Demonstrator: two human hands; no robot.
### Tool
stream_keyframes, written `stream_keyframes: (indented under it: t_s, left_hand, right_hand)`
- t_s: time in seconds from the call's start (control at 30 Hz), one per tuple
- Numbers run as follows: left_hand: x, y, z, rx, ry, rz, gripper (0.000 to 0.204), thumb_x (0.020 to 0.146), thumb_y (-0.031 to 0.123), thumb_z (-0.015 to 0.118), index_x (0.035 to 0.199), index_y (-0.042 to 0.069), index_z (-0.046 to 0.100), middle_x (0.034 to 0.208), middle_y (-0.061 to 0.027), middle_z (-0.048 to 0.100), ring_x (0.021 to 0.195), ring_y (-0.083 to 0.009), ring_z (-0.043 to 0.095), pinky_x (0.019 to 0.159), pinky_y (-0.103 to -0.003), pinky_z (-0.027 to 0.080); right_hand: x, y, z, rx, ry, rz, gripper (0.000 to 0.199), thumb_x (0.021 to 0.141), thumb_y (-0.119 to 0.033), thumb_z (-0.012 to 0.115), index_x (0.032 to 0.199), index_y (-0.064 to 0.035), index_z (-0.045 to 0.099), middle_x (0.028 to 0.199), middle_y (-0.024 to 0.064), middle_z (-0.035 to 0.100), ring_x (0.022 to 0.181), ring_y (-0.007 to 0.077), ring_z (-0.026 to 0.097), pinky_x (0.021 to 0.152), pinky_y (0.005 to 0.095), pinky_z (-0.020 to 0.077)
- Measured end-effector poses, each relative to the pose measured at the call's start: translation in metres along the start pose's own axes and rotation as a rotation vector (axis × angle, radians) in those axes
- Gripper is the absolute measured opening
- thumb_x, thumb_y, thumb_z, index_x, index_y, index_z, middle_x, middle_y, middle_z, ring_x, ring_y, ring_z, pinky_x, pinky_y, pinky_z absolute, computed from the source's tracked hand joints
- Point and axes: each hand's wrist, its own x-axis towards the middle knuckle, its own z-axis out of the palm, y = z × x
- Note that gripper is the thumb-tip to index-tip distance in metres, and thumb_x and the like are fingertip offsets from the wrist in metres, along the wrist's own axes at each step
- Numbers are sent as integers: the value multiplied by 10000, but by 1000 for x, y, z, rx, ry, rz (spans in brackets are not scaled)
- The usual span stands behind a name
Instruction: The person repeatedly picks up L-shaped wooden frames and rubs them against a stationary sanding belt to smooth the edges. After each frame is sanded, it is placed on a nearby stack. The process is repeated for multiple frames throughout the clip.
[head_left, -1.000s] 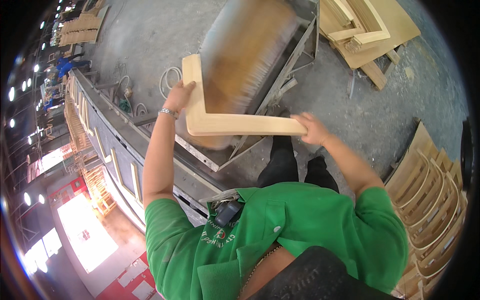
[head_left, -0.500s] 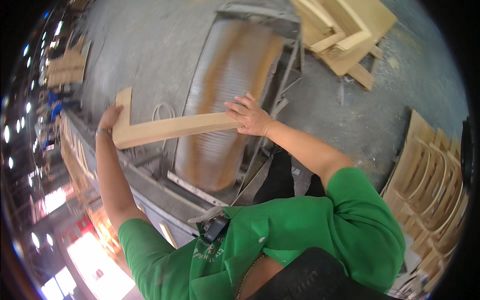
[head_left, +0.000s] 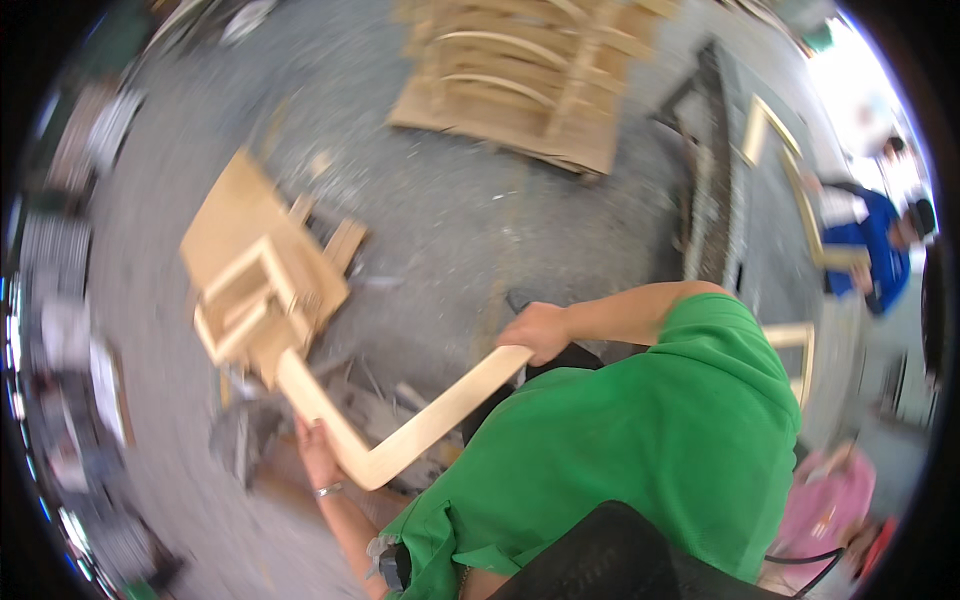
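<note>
I hold an L-shaped wooden frame piece in front of my body, its corner pointing down toward me. My right hand wraps round the end of its longer leg. Along the outer side of the other leg, my left hand grips it near the corner, a band on the wrist. The far end of that leg overlaps a stack of similar wooden frames in the picture; whether they touch I cannot tell.
The stack rests on a plywood board at the left. Curved wooden parts sit on a pallet at the far side. On the right stands a long bench with wooden frames, and a person in blue works beside it.
My view and body have turned to the right, carrying the frame piece off the ribbed machine surface toward the stack. My right hand, spread flat before, has closed round the leg's end.
</note>
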Motion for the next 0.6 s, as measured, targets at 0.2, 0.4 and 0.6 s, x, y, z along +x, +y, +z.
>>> stream_keyframes:
  t_s: [0.2, 0.4, 0.6]
  left_hand:
    - [76, 5, 263, 181, -663, -295, 496, 1042, 309, 559, 1473, 80, 473, 886, -35, 700, 612, -93, 589, 510, -243, 477]
    - [98, 31, 418, 607, -837, -189, 477, 1030, 323, 555, 1450, 102, 508, 903, -35, 708, 624, -93, 584, 537, -255, 487]
    - [152, 30, 442, 922, -809, 151, 535, 970, 405, 597, 1394, 80, 560, 920, -109, 737, 688, -199, 641, 661, -364, 520]
  right_hand:
    - [-254, 0, 10, 129, 318, 988, 608, 735, -287, 757, 1306, -180, 576, 1192, 85, 687, 1079, 311, 670, 911, 435, 532]
    - [-321, 65, 45, 420, 1143, 1726, 612, 738, -348, 803, 1261, -133, 566, 1114, 184, 697, 1075, 380, 659, 908, 446, 521]
    - [-436, 188, 30, 512, 1542, 1907, 438, 743, -268, 800, 1008, 51, 656, 915, 182, 699, 761, 286, 638, 717, 440, 512]
